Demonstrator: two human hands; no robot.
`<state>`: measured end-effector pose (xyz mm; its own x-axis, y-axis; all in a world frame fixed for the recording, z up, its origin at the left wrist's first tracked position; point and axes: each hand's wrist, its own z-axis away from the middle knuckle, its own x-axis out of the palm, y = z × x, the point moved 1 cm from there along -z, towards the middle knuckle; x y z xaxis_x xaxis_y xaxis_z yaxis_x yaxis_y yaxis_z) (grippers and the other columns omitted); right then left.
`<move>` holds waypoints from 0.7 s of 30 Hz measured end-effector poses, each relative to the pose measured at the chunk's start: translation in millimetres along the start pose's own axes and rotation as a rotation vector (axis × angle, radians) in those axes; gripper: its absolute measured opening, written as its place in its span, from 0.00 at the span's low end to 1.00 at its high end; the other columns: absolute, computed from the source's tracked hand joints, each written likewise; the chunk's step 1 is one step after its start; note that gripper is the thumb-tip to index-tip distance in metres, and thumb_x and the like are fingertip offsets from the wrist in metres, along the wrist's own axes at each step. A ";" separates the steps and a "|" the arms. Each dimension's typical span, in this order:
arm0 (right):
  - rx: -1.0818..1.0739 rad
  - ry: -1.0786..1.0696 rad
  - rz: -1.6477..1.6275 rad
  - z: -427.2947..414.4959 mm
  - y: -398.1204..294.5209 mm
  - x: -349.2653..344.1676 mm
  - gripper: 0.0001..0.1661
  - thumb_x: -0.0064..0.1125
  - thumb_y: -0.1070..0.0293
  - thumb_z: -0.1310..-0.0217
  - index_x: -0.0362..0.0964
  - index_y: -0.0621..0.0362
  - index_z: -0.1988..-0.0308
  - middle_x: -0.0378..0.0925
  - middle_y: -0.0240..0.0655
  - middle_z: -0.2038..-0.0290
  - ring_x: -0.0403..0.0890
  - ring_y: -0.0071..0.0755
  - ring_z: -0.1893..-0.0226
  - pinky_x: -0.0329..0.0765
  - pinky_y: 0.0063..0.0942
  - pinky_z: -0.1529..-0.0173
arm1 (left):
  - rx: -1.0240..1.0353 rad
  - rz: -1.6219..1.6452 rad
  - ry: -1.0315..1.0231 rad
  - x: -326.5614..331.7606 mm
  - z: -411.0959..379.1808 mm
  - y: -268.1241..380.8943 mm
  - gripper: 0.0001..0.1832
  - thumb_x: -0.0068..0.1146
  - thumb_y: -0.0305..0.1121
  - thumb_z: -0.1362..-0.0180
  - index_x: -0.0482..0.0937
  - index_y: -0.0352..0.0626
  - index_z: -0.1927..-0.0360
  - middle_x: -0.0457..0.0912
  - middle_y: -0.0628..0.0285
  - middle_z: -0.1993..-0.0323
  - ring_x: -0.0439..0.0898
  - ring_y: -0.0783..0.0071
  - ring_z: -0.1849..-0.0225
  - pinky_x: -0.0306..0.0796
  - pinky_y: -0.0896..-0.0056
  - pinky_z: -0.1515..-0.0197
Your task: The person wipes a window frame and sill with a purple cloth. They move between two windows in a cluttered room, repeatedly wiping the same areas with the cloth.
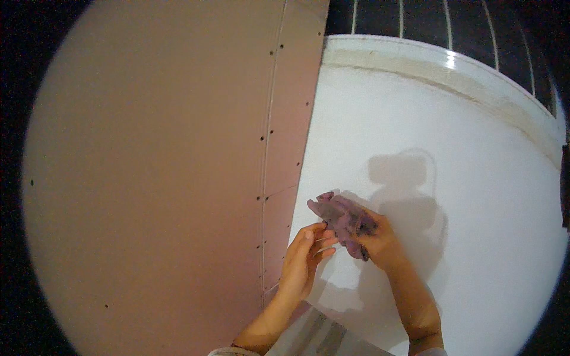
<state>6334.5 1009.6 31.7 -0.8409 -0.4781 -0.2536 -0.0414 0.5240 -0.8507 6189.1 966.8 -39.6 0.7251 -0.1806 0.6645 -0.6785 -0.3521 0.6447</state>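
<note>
A crumpled purple work glove or pair of gloves [343, 218] with dark stains is bunched up in my right hand [378, 240]. Its loose fingers stick out to the upper left, and some folds are hidden under my fingers. Just to the left, my left hand [307, 249] holds nothing, its fingers apart and slightly curled. Those fingertips are close to the glove's lower left side; whether they touch it I cannot tell. Behind both hands lies a smooth white surface [481, 276].
On the left stands a large pinkish plasterboard-like panel [156, 155] with a seam and several dark screw heads. A raised, curved white rim [414, 49] with a brownish stained band bounds the white surface. Beyond are dark strips [423, 20] with pale lines. Shadows fall across the white.
</note>
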 end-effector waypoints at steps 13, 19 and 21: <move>0.195 -0.202 -0.475 17.4 64.9 47.3 0.22 0.45 0.74 0.39 0.60 0.69 0.45 0.65 0.39 0.45 0.68 0.32 0.46 0.64 0.31 0.41 | -0.146 0.076 0.290 -54.9 40.1 -4.6 0.22 0.49 0.48 0.41 0.69 0.41 0.51 0.75 0.62 0.56 0.75 0.71 0.56 0.69 0.69 0.54; 0.238 0.026 -0.431 25.3 73.1 46.8 0.19 0.41 0.66 0.34 0.62 0.66 0.48 0.69 0.39 0.49 0.69 0.33 0.47 0.63 0.32 0.41 | -0.177 0.191 0.373 -64.1 55.5 -1.6 0.19 0.49 0.45 0.42 0.72 0.43 0.54 0.77 0.60 0.56 0.75 0.64 0.55 0.68 0.62 0.52; 0.233 0.039 -0.805 23.1 78.1 49.6 0.20 0.41 0.64 0.34 0.62 0.65 0.48 0.69 0.39 0.50 0.69 0.33 0.48 0.64 0.33 0.41 | -0.172 0.226 0.381 -67.4 59.0 -3.6 0.18 0.49 0.43 0.42 0.72 0.43 0.53 0.76 0.60 0.55 0.75 0.65 0.54 0.68 0.62 0.51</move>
<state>6302.1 1010.5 -57.9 -0.6204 -0.6166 0.4847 -0.5283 -0.1283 -0.8393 6149.7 926.1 -109.0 0.4845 0.1256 0.8657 -0.8471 -0.1798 0.5002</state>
